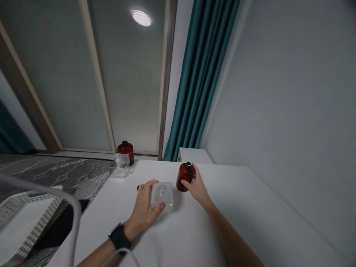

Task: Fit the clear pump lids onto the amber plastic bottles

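Observation:
My left hand (145,211) is wrapped round a clear square glass block-like bottle (161,195) that rests on the white table (236,207); a dark watch sits on that wrist. My right hand (197,185) grips a small dark red round bottle (185,175) standing upright on the table just right of the clear one. A small black object, partly hidden, shows just beyond my left fingers.
At the table's far left corner stand a second dark red bottle with a black cap (126,151) and a clear bottle in a clear tray (120,167). A white perforated basket (25,218) sits lower left. Teal curtain (198,81) and white wall lie behind.

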Motion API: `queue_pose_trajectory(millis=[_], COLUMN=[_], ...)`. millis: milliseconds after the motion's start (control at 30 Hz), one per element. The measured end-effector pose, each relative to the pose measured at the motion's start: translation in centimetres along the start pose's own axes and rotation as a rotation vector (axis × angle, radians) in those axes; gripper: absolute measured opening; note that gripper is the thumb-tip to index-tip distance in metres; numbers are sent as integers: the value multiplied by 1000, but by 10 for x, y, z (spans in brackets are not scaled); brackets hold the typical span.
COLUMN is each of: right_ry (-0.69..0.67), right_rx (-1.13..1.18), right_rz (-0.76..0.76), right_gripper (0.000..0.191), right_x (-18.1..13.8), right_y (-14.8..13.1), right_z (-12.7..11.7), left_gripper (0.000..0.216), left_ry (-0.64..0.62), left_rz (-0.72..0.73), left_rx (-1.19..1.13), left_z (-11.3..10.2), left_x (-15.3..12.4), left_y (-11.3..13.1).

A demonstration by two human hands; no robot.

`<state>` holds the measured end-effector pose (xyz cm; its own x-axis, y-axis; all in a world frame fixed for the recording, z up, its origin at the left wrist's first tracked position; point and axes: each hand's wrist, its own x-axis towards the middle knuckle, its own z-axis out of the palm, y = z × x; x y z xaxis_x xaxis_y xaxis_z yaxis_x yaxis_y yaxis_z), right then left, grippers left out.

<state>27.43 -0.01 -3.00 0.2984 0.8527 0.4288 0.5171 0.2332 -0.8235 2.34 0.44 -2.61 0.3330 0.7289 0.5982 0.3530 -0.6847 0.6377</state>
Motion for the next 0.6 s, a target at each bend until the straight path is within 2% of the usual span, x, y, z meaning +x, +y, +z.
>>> queue_pose_trajectory(millis=[67,133,167,200,300,400,500,600], right_ry=[92,320,373,356,1,-287,-424,-452], right_rx=[-41,-133,-146,-142,-82,-26,-17,38], right_rz=[-40,-200,-269,-317,-354,-299,-154,-39], right_gripper=[83,63,54,45,44,68,86,89], right_x=[-8,-20,-27,-35,-57,-70,-75,-74], right_y=[-8,-20,-26,-32,-48,-57,-59,-57], right_z=[-9,-17,-19,-19,-7,12,20,18], left_gripper=[68,68,69,69,70,73,75,72], left_ry=[-8,-14,-17,-20,-24,-18,-45,-116], left_rz=[-13,-17,-16,-14,-14,3,11,-5], left_rx=[-3,-9,-12,-14,-5,6,6,12], left_z=[-1,-2,-2,-2,-1,1,3,5], left_x=[0,1,0,0,-1,-2,-3,-3], left_y=[1,2,3,4,4,2,-1,-2])
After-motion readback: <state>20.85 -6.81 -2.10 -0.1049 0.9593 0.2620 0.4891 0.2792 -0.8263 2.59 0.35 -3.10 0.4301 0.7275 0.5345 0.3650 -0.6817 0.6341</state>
